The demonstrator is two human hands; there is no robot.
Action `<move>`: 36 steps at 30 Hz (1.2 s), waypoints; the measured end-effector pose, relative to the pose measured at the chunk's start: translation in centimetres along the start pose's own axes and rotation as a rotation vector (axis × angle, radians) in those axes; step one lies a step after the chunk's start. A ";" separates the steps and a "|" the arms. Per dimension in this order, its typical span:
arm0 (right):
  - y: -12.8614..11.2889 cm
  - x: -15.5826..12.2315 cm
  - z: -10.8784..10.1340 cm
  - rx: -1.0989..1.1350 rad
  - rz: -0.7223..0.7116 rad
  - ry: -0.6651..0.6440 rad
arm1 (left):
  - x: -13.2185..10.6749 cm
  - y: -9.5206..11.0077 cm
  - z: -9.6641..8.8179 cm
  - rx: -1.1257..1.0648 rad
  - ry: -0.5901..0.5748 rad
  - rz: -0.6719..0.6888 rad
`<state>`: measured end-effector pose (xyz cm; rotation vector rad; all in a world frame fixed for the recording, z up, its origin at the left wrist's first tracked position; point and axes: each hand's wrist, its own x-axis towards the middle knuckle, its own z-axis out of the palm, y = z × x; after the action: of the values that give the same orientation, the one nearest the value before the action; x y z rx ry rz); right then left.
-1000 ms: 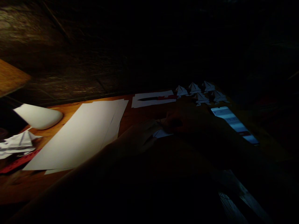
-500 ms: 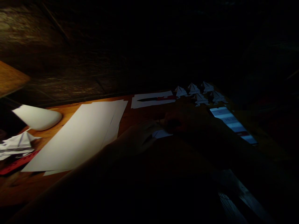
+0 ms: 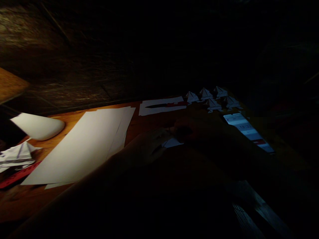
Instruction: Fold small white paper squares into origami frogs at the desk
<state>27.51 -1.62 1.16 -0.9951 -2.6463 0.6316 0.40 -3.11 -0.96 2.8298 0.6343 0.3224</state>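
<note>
In the dim middle of the wooden table, my left hand (image 3: 151,142) is closed on a small folded piece of white paper (image 3: 171,143). Just right of it, my right hand (image 3: 185,129) is bent over the paper's far side, its fingers curled and mostly lost in the dark. Both hands meet at the paper, so much of it is covered. Beyond them lies a knife (image 3: 165,105) with a dark blade and red handle, resting on small white sheets (image 3: 147,111).
Large white sheets (image 3: 82,146) lie to the left, beside a red ruler-like strip (image 3: 20,174), folded paper (image 3: 18,153) and a white lamp-like object (image 3: 38,126). Several folded paper figures (image 3: 213,104) stand far right near a lit phone (image 3: 249,131). A dark wall (image 3: 87,76) runs behind.
The view has shifted very slightly. Both hands stay at the small paper in nearly the same pose, and the phone screen looks sharper.
</note>
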 end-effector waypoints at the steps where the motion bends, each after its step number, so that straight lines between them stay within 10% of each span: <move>1: 0.1 0.0 0.0 0.009 -0.002 -0.001 | 0.0 0.1 -0.1 -0.004 0.000 -0.005; 36: -1.2 -0.3 -0.5 -0.195 0.161 -0.007 | 0.1 0.2 0.1 0.056 -0.027 -0.027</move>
<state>27.28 -2.46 2.16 -1.2725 -2.6929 0.4147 0.64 -3.26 -1.01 2.8702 0.6863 0.2652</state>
